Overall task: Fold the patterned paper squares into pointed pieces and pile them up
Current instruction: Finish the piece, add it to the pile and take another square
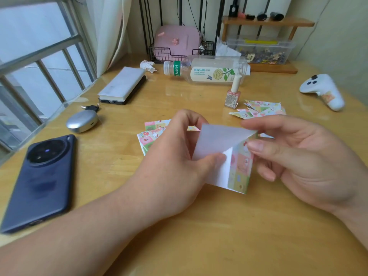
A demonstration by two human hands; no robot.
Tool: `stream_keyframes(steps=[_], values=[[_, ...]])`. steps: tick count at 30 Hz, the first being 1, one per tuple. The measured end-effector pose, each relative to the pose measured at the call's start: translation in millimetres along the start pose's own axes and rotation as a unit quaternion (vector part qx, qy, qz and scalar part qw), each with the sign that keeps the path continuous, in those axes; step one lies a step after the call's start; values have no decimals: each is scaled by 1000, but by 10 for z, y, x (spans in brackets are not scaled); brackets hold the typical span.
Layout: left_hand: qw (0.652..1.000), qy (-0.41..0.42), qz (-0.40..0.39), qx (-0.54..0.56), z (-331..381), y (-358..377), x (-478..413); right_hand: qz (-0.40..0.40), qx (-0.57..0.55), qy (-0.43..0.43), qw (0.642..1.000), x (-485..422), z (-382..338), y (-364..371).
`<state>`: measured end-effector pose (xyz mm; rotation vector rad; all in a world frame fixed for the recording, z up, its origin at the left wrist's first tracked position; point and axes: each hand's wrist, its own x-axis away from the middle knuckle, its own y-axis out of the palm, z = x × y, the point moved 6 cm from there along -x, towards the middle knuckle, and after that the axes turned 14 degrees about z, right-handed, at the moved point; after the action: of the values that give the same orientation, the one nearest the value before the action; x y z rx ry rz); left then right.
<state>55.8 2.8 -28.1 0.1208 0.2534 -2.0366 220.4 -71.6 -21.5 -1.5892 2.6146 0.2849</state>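
Evidently the job is partway through: a small pile of pointed pieces (262, 110) lies on the bench (199, 226) at the far right, just beside a nail polish bottle (233, 96), while a fanned stack of flat patterned squares (153, 132) waits behind the left hand (179, 156). One paper square (217, 140) is held above the bench near the middle, its white corner turned over. The left hand pinches its left side, and the right hand (298, 156) pinches its patterned right edge. This piece looks only half folded.

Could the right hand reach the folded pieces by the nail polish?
Probably yes: the folded pieces lie just beyond the right hand, nothing between, though it now pinches the paper.
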Motion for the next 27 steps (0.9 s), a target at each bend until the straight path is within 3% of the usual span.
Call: stream_keyframes(steps=[5,10,16,21,25,27], values=[[999,-35,-19,25,-26,26,22,-20,-22,5,1000,-14,6,-25],[999,-41,9,20,-38,-10,-4,-92,83,-151,981,62,-179,-38],[998,34,19,-52,37,-24,5,-149,198,-135,959,99,-143,-45],[995,58,-8,-76,97,-22,15,-147,311,-193,919,111,-155,-33],[998,30,-13,-56,70,-30,-21,-154,323,-218,908,117,-180,-23],[1000,-8,-19,-22,43,-25,-27,-154,303,-196,920,119,-196,-25]])
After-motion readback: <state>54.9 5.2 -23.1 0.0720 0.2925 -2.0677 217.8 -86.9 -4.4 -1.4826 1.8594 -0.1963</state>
